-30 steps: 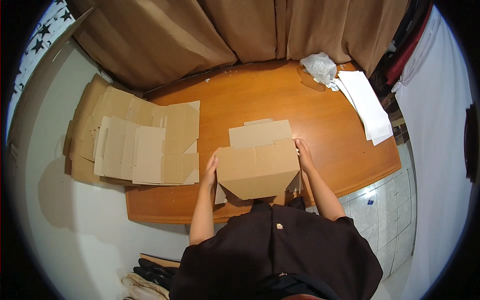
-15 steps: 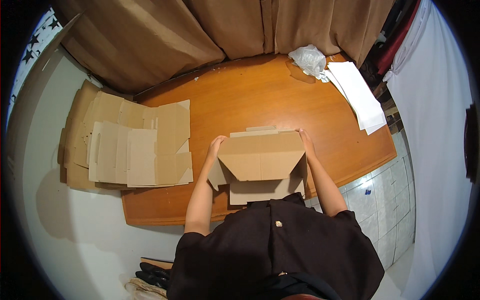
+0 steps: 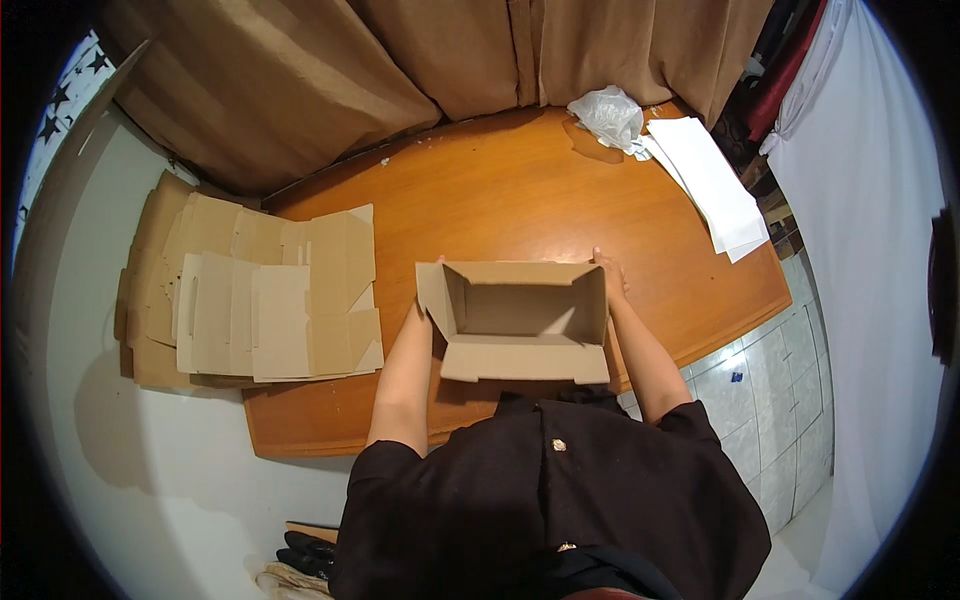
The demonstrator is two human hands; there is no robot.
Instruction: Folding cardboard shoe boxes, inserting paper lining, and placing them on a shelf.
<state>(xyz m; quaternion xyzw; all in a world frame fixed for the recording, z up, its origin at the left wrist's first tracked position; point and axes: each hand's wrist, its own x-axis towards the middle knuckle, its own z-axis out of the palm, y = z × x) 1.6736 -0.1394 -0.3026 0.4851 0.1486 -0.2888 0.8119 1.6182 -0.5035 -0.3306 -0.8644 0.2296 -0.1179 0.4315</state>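
Note:
In front of me is a brown cardboard box (image 3: 525, 310), its open side facing up toward me and its hollow inside showing. One flap (image 3: 525, 362) folds out at the near edge and another (image 3: 431, 300) sticks out on the left. My left hand (image 3: 440, 260) is against the box's left side, mostly hidden by that flap, with only a fingertip showing at the far corner. At the far right corner, my right hand (image 3: 612, 274) grips the box's right side, thumb up along the edge and the other fingers partly hidden.
A pile of flat cut cardboard sheets (image 3: 280, 320) lies on the left of the wooden table (image 3: 480, 190). At the far right are a crumpled clear plastic bag (image 3: 610, 115) and white paper sheets (image 3: 705, 185). Brown curtains (image 3: 430, 50) hang along the back edge.
The box has turned between my hands: its far flap, folded over the front before, no longer covers the opening, and the inside now shows. The near flap has come up.

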